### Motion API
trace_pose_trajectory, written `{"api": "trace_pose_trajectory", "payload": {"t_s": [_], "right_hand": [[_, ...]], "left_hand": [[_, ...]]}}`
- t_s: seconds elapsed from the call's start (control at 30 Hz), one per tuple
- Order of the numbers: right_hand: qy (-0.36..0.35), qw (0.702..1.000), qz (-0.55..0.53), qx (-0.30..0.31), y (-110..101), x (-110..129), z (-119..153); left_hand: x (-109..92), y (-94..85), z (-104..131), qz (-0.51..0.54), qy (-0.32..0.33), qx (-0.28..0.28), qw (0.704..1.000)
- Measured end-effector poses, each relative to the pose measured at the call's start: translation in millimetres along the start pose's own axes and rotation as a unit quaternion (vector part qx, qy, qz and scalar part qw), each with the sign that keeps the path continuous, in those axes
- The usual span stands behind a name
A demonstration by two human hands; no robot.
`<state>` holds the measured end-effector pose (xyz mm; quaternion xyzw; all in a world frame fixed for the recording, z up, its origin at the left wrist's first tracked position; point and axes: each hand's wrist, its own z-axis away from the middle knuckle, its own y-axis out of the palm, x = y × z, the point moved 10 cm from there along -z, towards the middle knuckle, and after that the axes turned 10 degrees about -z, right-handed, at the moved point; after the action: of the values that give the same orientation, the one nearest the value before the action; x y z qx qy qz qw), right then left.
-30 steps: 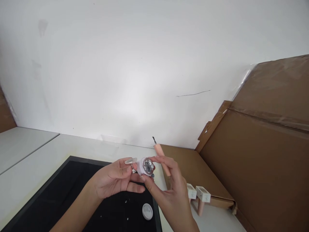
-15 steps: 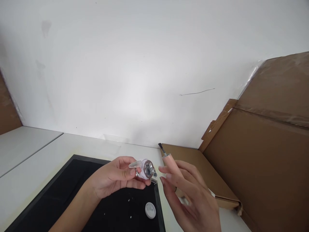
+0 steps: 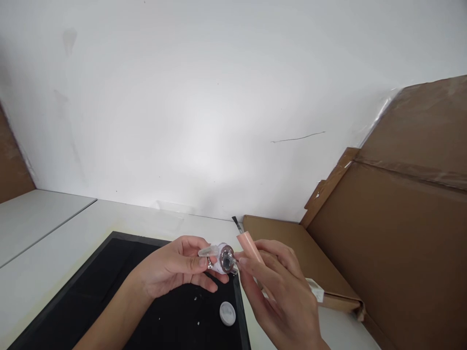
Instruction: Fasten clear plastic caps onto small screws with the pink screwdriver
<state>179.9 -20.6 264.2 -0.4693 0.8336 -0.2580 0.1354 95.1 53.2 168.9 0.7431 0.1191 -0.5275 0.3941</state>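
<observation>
My left hand [image 3: 182, 265] grips a small round white jar [image 3: 221, 259] tipped on its side, its shiny opening turned toward the right. A clear pointed plastic piece [image 3: 207, 251] and a silver beaded bit [image 3: 209, 263] show by the left thumb. In my right hand [image 3: 280, 287] is a small brush [image 3: 251, 247] with a pink handle, dark bristles pointing up and left. The right thumb and index finger meet at the jar's opening, by a small shiny piece [image 3: 233, 261] too small to name. Below lies a round white lid [image 3: 227, 314].
A black mat [image 3: 146, 330] with tiny pale specks covers part of the white table [image 3: 87, 228]. Flat cardboard [image 3: 284, 233] lies behind my right hand, beside a small white box [image 3: 315, 290]. Cardboard panels [image 3: 408, 243] stand at the right, and a white wall [image 3: 204, 107] rises behind.
My right hand has moved left with the brush, and its thumb and index fingertips have closed in at the jar's opening. My left hand and the jar have shifted slightly right.
</observation>
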Motion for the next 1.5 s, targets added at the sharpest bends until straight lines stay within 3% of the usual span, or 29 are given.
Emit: {"api": "trace_pose_trajectory", "payload": {"t_s": [0.47,0.6,0.8,0.97,1.1,1.3,1.43,1.5], "right_hand": [[0.055,0.995,-0.031,-0.077,-14,-5,0],[0.102,0.988,-0.070,-0.093,-16,-14,3],[0.240,0.940,-0.220,-0.104,-5,-43,13],[0.364,0.864,-0.324,-0.123,16,-68,29],[0.377,0.831,-0.390,-0.123,27,-75,33],[0.418,0.793,-0.416,-0.151,22,-74,33],[0.444,0.788,-0.414,-0.104,23,-76,34],[0.445,0.795,-0.398,-0.109,16,-82,36]], "left_hand": [[-4,0.7,1,-0.026,0.007,-0.006,1.000],[-4,0.7,0,-0.034,0.009,0.001,0.999],[0,2.0,-2,-0.023,0.011,0.032,0.999],[7,3.5,-2,0.016,-0.004,0.058,0.998],[10,7.5,-4,0.057,-0.008,0.086,0.995],[10,12.0,-5,0.081,-0.002,0.108,0.991],[7,17.9,-1,0.103,-0.006,0.108,0.989],[4,19.1,1,0.108,-0.006,0.097,0.989]]}}
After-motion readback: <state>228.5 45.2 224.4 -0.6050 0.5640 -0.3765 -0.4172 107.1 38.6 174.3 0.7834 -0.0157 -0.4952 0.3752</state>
